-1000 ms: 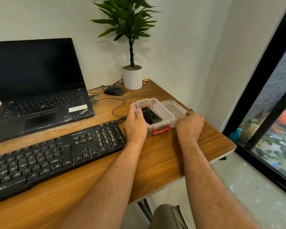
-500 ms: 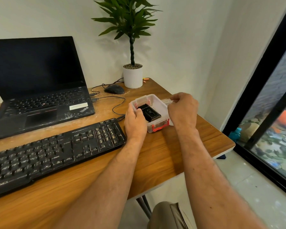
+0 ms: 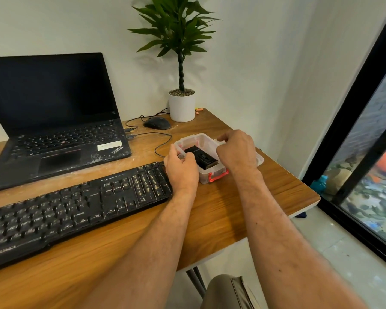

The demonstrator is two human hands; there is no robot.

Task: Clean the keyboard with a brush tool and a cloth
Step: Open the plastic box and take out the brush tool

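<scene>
The task was at its opening stage: the black full-size keyboard [image 3: 76,206] lay untouched on the wooden desk [image 3: 243,210], beside the left hand. The left hand [image 3: 181,167] grasped the clear plastic box [image 3: 204,178] holding a black brush tool [image 3: 204,157]; the right hand [image 3: 237,151] pinched something pale at the box's rim. Brushing and wiping remained; no cloth was identifiable.

This looks like a small home office corner. A wooden desk [image 3: 221,210] stands against a plain white wall, holding an open ThinkPad laptop [image 3: 54,121] at the left of the frame, a black external keyboard [image 3: 71,210] in front of it, a wired mouse [image 3: 157,123] and a potted plant [image 3: 181,63] at upper centre. A black-framed glass door [image 3: 366,130] fills the right side, above a tiled floor [image 3: 334,264].
</scene>
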